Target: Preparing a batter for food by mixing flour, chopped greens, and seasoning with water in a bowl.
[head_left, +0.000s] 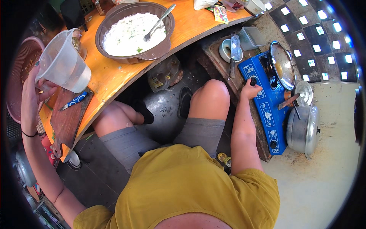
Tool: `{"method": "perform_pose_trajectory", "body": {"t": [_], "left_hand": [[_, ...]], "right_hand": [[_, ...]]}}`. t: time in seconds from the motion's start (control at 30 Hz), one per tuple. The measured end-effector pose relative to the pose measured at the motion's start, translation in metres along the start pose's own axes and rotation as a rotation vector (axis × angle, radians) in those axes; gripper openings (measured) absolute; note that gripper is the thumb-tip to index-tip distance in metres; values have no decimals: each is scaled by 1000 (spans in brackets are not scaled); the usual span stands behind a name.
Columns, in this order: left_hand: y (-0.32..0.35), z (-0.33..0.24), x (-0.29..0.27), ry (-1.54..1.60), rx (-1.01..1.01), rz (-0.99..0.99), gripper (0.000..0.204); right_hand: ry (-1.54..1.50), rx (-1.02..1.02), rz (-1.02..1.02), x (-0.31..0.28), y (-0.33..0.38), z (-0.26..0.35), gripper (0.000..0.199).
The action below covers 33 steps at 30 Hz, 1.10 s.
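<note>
My left hand (32,87) is closed on the handle side of a clear plastic jug (63,63), which stands tilted at the table's left end. Beneath it lie a dark wooden cutting board (68,118) and a small knife with a blue patterned handle (77,100). At the right, my right hand (249,91) grips a black knob (253,81) on the front of a blue gas stove (263,101). A frying pan (284,66) with a yellowish bottom sits on the far burner. On the table, a brown bowl (110,19) holds a white mixture with green bits and a metal spoon (162,21).
A lidded aluminium pot (303,128) stands at the stove's near end. A wooden-handled turner (288,102) lies across the stove. Past the stove's far end are a cleaver (234,53), a small white bowl (225,50) and a clear container (251,38). A pink basket (19,76) stands far left.
</note>
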<state>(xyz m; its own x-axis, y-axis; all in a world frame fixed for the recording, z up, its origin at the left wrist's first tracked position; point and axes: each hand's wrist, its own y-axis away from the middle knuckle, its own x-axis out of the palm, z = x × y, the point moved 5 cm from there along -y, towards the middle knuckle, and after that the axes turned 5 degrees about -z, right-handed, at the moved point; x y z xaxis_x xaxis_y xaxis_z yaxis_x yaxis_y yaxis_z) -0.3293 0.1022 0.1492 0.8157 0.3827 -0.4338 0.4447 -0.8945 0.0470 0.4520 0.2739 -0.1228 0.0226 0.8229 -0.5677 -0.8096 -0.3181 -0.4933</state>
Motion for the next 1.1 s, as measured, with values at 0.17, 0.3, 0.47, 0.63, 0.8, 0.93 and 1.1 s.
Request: {"method": "perform_pose_trajectory", "body": {"t": [0.17, 0.3, 0.47, 0.63, 0.8, 0.93, 1.1], "left_hand": [[-4, 15, -10, -75, -2, -64, 55], [-5, 18, -14, -43, -6, -36, 54], [-2, 6, -15, -57, 20, -38, 55], [-7, 1, 3, 65, -49, 112, 49], [2, -16, 19, 85, -69, 5, 41], [0, -29, 31, 25, -30, 3, 46], [-7, -53, 60, -103, -14, 20, 52]], "right_hand": [[-13, -61, -13, -2, -1, 0, 51], [-39, -134, 11, 3, -7, -6, 49], [-44, -171, 45, 10, -6, -11, 49], [-1, -248, -391, -13, -2, 12, 47], [-898, -241, 252, -39, 35, 182, 22], [-1046, -628, 894, -60, 106, 330, 28], [-897, -776, 1163, -36, 168, 398, 34]]}}
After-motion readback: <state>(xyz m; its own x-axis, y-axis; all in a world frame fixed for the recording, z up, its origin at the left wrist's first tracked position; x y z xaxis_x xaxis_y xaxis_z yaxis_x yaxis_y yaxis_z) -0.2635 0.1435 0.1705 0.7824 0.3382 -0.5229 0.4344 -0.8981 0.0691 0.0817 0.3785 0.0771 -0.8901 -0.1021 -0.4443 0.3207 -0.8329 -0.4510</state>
